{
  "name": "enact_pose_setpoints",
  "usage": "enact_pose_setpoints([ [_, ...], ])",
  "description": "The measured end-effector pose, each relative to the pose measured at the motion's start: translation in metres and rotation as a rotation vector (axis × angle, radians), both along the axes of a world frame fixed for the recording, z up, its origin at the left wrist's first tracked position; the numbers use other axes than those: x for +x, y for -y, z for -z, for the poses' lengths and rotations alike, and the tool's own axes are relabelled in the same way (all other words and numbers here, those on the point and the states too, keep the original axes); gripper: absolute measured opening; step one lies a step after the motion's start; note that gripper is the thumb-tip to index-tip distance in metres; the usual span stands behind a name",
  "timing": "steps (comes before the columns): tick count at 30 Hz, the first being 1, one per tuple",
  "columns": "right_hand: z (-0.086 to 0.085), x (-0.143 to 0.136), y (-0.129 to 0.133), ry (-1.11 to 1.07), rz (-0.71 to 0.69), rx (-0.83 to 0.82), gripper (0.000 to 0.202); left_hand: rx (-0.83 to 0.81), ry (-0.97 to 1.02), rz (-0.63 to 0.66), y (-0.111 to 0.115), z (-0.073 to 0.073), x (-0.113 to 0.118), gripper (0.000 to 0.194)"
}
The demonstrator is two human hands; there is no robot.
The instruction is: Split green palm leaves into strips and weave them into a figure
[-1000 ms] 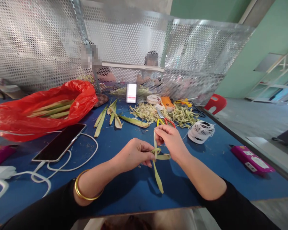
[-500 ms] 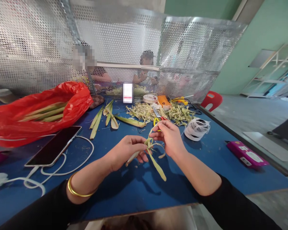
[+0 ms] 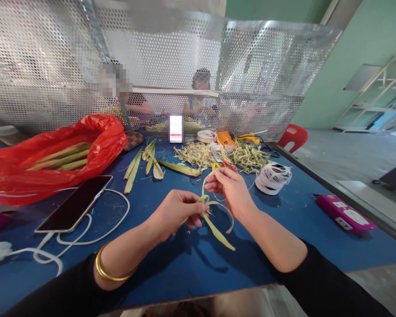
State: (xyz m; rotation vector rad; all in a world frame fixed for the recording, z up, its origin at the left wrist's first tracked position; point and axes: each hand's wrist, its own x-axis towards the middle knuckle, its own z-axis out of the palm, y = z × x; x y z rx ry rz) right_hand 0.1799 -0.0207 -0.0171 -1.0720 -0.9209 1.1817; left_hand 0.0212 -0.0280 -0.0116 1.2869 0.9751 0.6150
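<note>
Over the blue table, my left hand pinches a small knotted bunch of pale green leaf strips between thumb and fingers. One broad strip end hangs down to the right, and a thinner one curls beside it. Just above and to the right, my right hand is closed on the upper end of one strip, which arches up from the knot. Its lower fingers are curled. Behind that hand lie scissors with red and yellow handles, partly covered. A spool of white string stands to its right.
Leaf trimmings are heaped at the back, with whole leaves left of them. A red plastic bag of leaves, a cabled tablet-like device and a purple packet flank me. A perforated screen rises behind; people sit beyond.
The hanging strip end has swung to the right, and the thin curl now reaches further out. My left thumb has moved over the knot. The strip in my right hand arches more upright.
</note>
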Motion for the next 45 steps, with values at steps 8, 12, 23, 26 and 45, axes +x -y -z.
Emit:
enact_pose_setpoints([
  [8,-0.009,0.011,0.003,0.712,-0.355,0.110,0.022,-0.127,0.110,-0.262,-0.007,-0.005,-0.007,0.021],
  [12,-0.003,0.014,0.006,1.038,0.187,0.434,0.016,-0.195,0.151,-0.293,-0.012,0.001,-0.008,0.021],
  [23,0.019,-0.035,0.025,1.749,-0.224,1.148,0.027,-0.284,0.445,-0.404,-0.009,0.008,-0.005,0.025],
  [26,0.024,-0.036,0.025,1.689,-0.167,1.190,0.026,-0.288,0.458,-0.376,-0.007,0.008,-0.005,0.026],
  [45,0.003,-0.025,0.039,1.416,-0.071,1.300,0.036,-0.192,0.400,-0.492,-0.019,0.001,-0.010,0.010],
])
